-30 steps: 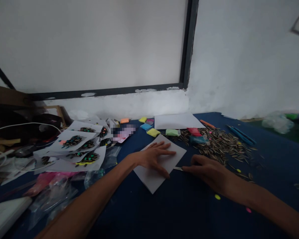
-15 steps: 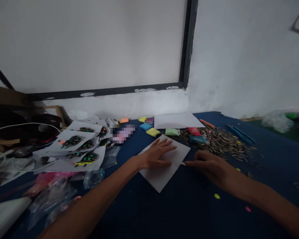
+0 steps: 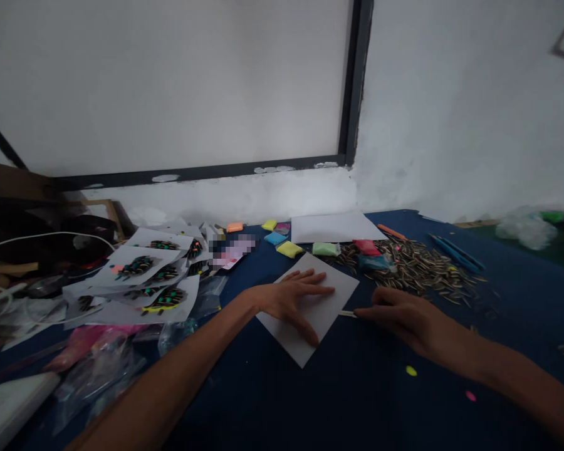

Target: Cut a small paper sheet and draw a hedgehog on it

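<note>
My left hand point(image 3: 296, 300) lies on a white sheet of paper point(image 3: 333, 308), fingers spread and thumb stretched toward its near corner. The sheet is turned with one corner toward me on the dark blue table cover point(image 3: 272, 407). Just right of the paper, my right hand point(image 3: 397, 316) is closed in a pinch on a thin pale stick point(image 3: 347, 314). The stick points left, its tip close to the sheet's right edge; the rest of it is hidden in my fingers. Behind my right hand spreads a heap of striped sunflower seeds point(image 3: 425, 269).
Small packets, including a yellow packet point(image 3: 289, 250) and a red packet point(image 3: 368, 247), lie behind the sheet. Blue tweezers point(image 3: 455, 252) rest beyond the seeds. At left are papers with seed figures point(image 3: 141, 266) and clear plastic bags point(image 3: 94, 369). A wall stands behind.
My left hand has spread wider, its thumb moving toward the paper's near corner. The sheet has shifted slightly toward me. My right hand has moved a little right, showing more of the stick.
</note>
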### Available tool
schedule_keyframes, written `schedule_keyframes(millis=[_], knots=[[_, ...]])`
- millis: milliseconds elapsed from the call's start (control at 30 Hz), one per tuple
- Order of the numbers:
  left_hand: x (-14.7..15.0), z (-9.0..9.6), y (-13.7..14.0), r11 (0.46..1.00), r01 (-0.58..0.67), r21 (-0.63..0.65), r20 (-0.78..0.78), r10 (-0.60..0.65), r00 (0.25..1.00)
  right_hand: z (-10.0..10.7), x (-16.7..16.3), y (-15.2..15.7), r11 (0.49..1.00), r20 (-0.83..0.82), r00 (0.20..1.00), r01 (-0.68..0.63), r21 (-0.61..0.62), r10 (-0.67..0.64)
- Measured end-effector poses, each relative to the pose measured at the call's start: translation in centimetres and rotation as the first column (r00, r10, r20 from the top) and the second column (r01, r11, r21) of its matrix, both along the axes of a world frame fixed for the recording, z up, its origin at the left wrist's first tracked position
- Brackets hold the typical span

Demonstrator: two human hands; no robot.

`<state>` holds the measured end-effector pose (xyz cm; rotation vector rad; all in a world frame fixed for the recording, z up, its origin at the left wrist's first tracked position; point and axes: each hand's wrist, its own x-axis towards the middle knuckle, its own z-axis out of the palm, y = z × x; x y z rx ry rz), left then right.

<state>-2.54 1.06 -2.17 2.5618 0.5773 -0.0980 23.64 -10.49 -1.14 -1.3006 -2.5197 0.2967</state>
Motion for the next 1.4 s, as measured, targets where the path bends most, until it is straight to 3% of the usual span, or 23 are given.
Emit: schedule_keyframes(millis=[400, 567, 733, 967, 1400], knots=[[0.2, -0.2, 0.2, 1.0, 0.012, 0.004, -0.019, -0.012, 1.0, -0.6, -0.1, -0.1, 0.998, -0.018, 0.999, -0.038, 0.044, 0.039], [0.2, -0.2, 0.0, 1.0, -0.007, 0.018, -0.004, 0.007, 1.0, -1.2, 0.0, 0.1, 0.985, -0.08, 0.991, -0.095, 0.141, 0.107], [0.1, -0.1, -0.1, 1.0, 0.003, 0.014, 0.002, -0.003, 1.0, -1.0, -0.1, 0.0, 0.998, -0.016, 0.998, -0.052, 0.041, 0.053], [0.1, 0.0, -0.1, 1.0, 0.002, 0.006, 0.024, -0.002, 1.0, -1.3, -0.2, 0.1, 0.991, -0.072, 0.993, -0.084, 0.105, 0.091], [0.1, 0.1, -0.2, 1.0, -0.001, 0.012, -0.012, 0.001, 1.0, -0.5, -0.5, -0.3, 0.993, -0.051, 0.993, -0.106, 0.053, 0.109]])
